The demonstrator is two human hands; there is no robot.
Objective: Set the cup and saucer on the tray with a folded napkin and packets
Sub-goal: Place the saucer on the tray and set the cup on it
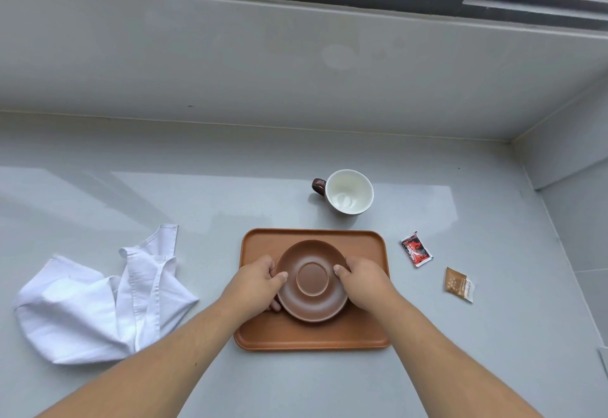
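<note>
A brown saucer [312, 281] sits over the middle of an orange-brown tray [312, 335]. My left hand [255, 281] grips the saucer's left rim, and my right hand [365, 281] grips its right rim. Beyond the tray stands a cup [348, 191], white inside, with a brown handle pointing left. A crumpled white napkin [95, 299] lies unfolded to the left of the tray. To the right of the tray lie a red and black packet [416, 249] and a brown packet [459, 283], both on the counter.
Everything rests on a pale grey counter [329, 384] that ends at a grey wall [230, 62] under a dark window frame. A side wall [572, 154] closes the right end.
</note>
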